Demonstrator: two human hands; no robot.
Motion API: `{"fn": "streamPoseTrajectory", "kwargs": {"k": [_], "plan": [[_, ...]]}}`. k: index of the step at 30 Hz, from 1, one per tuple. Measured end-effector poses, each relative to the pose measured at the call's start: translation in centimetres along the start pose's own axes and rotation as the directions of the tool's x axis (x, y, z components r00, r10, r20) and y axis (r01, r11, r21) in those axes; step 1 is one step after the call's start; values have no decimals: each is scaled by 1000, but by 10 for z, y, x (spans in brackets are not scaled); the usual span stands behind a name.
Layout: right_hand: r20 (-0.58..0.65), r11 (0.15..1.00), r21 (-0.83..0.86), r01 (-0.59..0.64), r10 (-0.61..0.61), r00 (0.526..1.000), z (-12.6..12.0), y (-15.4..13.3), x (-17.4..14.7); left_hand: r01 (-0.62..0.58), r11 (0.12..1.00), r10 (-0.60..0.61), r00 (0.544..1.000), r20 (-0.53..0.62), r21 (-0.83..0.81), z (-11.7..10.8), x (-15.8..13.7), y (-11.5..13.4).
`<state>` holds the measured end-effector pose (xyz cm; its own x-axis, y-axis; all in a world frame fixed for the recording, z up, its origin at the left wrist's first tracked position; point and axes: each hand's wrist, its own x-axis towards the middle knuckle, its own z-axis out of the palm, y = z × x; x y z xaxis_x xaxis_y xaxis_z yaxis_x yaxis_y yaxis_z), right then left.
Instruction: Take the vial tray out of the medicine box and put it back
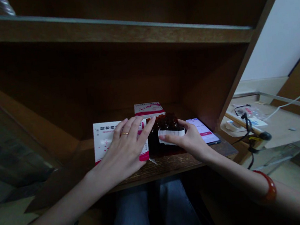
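Two hands: both work at one cluster of small dark brown bottles (165, 124), glossy and round-topped, packed tight in a dark tray on the front part of a wooden shelf (173, 165).
Paper strip: a narrow white band (172, 133) runs across the near face of the bottle cluster, flat and matte.
Right hand (190, 139): thumb and forefinger pinch the paper strip against the bottles, the other fingers curled behind; a smooth orange bangle (268, 187) circles that wrist.
Left hand (128, 144): spread fairly flat, fingers long and slightly fanned, the fingertips touching the left side of the bottles; the palm lies over a carton; it grips nothing. A thin ring shows on one finger.
White carton (102, 140): flat rectangular card box, white with a magenta band and printed characters, lying just left of the bottles under the left hand.
Second carton (149, 109): same white and magenta print, standing just behind the bottles.
Phone (204, 130): slim slab with a lit screen, lying to the right of the bottles, beside the right hand.
Shelf: dark, grainy wood with a worn front edge; another plank (107, 30) spans above it.
Cables: a black cord (247, 129) and a white one (293, 100) trail over the pale surface far right.
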<state>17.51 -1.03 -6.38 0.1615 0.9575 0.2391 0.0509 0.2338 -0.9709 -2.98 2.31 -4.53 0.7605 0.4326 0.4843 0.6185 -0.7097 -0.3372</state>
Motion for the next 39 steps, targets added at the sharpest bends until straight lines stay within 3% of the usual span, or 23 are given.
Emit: {"fn": "streamPoseTrajectory", "kwargs": {"k": [9,19,23,30,39], "plan": [[102,947,278,-160,137,985,0,12,4,45,994,-59,986,-154,-97,5,0,12],[169,997,-6,83,-81,982,8,23,-4,-11,990,-10,988,-154,-138,0,-3,23],[186,990,-102,93,-73,980,5,30,-3,-16,987,-9,988,-156,-161,0,-2,22],[29,989,132,69,-73,997,-2,17,4,85,986,-108,981,-162,-145,-1,1,16],[136,973,193,127,-154,979,3,10,0,96,988,-118,974,-195,-120,-3,1,14]]}}
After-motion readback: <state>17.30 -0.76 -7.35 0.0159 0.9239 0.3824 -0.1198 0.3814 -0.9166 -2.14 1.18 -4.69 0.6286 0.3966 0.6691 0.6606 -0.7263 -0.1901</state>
